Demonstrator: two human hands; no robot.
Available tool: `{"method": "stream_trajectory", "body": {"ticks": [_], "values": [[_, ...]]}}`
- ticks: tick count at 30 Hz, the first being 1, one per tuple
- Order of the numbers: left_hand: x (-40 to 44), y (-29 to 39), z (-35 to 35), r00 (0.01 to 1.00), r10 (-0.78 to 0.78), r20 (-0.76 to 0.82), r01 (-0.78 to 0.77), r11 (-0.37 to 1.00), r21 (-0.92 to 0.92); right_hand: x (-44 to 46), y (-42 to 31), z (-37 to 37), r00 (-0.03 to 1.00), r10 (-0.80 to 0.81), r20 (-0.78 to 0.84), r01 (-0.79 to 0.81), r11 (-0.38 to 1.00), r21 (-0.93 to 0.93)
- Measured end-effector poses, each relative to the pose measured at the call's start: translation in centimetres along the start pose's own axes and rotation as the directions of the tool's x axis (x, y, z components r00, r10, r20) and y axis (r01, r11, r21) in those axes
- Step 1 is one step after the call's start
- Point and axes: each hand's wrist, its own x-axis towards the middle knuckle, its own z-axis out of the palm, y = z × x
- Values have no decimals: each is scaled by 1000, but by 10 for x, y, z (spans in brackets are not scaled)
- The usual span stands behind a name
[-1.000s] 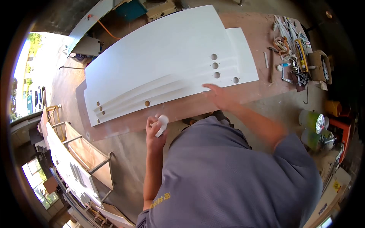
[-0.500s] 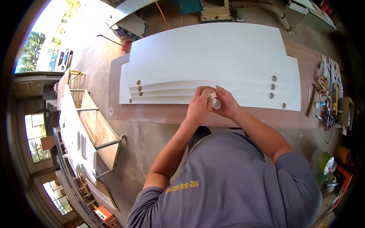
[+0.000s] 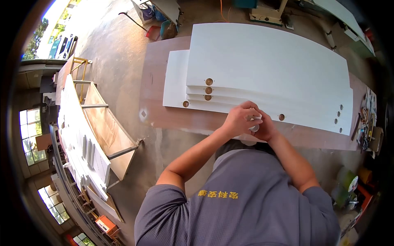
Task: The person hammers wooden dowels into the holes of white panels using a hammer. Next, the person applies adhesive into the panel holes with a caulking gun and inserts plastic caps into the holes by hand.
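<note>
Over the front edge of the stacked white panels (image 3: 262, 57), my two hands meet close together. My left hand (image 3: 239, 119) is closed, its fingers curled round a small white piece with a round end (image 3: 255, 128). From the other side, my right hand (image 3: 267, 128) cups the same piece; its fingertips are partly hidden. What exactly the piece is cannot be made out. Just right of my hands, a round hole (image 3: 281, 117) shows in the lowest panel. More round holes (image 3: 208, 90) line the panels' left end.
The panels lie on a brown tabletop (image 3: 154, 82). Hand tools (image 3: 366, 115) are heaped at its right end. To the left stands a metal-framed rack (image 3: 119, 153) with boards. A red dustpan (image 3: 153, 33) is on the floor beyond the table.
My view has turned, so the panels sit further right and tilted in it. Both hands stay together on the white piece, now further along the front edge, with a hole showing beside them.
</note>
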Motion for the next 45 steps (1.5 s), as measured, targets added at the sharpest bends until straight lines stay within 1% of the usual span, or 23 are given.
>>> {"method": "stream_trajectory", "body": {"ticks": [2, 3, 7, 8, 9, 10, 11, 12, 13, 16, 19, 23, 26, 28, 29, 31, 32, 34, 40, 41, 42, 44, 45], "values": [[-1, 5, -10, 932, 356, 69, -360, 886, 292, 7, 8, -7, 998, -9, 61, 7, 1000, 30], [0, 14, -17, 903, 422, 82, -422, 835, 354, 7, 9, 0, 995, -25, 94, 21, 999, 45], [-1, 21, -34, 840, 533, 100, -534, 780, 327, 16, 16, 7, 987, -100, 123, 89, 992, 91], [1, 13, -44, 898, 438, -38, -410, 866, 286, 16, 14, 8, 987, -108, 122, 97, 991, 92], [5, 1, -56, 931, 324, -167, -284, 932, 225, 14, 11, 8, 969, -98, 228, 76, 992, 103], [16, -26, -78, 907, 319, -275, -211, 909, 360, 9, 9, 6, 940, -89, 330, 54, 992, 114], [28, -70, -97, 854, 281, -439, -98, 914, 393, 3, 8, 4, 948, -121, 295, 86, 988, 130], [29, -85, -120, 836, 290, -466, 73, 782, 618, -3, 9, -2, 948, -132, 291, 96, 986, 135], [29, -102, -135, 842, 260, -473, 170, 704, 690, -9, 10, -10, 956, -159, 245, 127, 982, 143], [33, -114, -151, 936, 206, -287, 111, 599, 793, -27, 14, -30, 961, -208, 185, 184, 973, 137], [37, -121, -147, 954, 184, -239, 100, 554, 826, -38, 19, -48, 961, -258, 100, 243, 959, 143], [30, -133, -143, 956, 201, -215, 76, 537, 840, -45, 23, -66, 949, -300, 101, 281, 945, 167], [30, -124, -142, 983, 83, -164, 114, 429, 896, -49, 25, -67, 947, -307, 95, 288, 941, 176], [27, -101, -144, 984, -129, -126, 166, 374, 913, -53, 26, -65, 953, -302, 40, 292, 943, 161], [30, -93, -144, 984, -130, -120, 161, 374, 913, -54, 26, -67, 952, -305, 36, 295, 941, 165], [32, -83, -144, 919, -365, -149, 293, 381, 877, -56, 29, -71, 947, -321, 33, 313, 939, 145], [31, -94, -146, 917, -371, -146, 293, 381, 877, -58, 31, -73, 948, -318, 28, 311, 939, 149], [30, -116, -154, 932, -358, -62, 250, 507, 825, -59, 30, -74, 946, -324, 22, 318, 938, 137], [36, -95, -156, 913, -408, -27, 235, 470, 851, -66, 30, -80, 940, -341, 15, 334, 928, 162], [35, -114, -164, 930, -364, -53, 290, 638, 714, -67, 29, -84, 938, -345, 27, 336, 927, 168], [29, -129, -166, 933, -356, -49, 280, 635, 721, -69, 29, -86, 934, -356, 32, 346, 922, 173], [8, -168, -167, 868, -343, -359, 448, 853, 268, -79, 32, -90, 924, -381, 8, 372, 906, 201], [2, -167, -165, 914, -244, -323, 350, 878, 327, -85, 37, -96, 928, -373, 4, 364, 908, 206]]}}
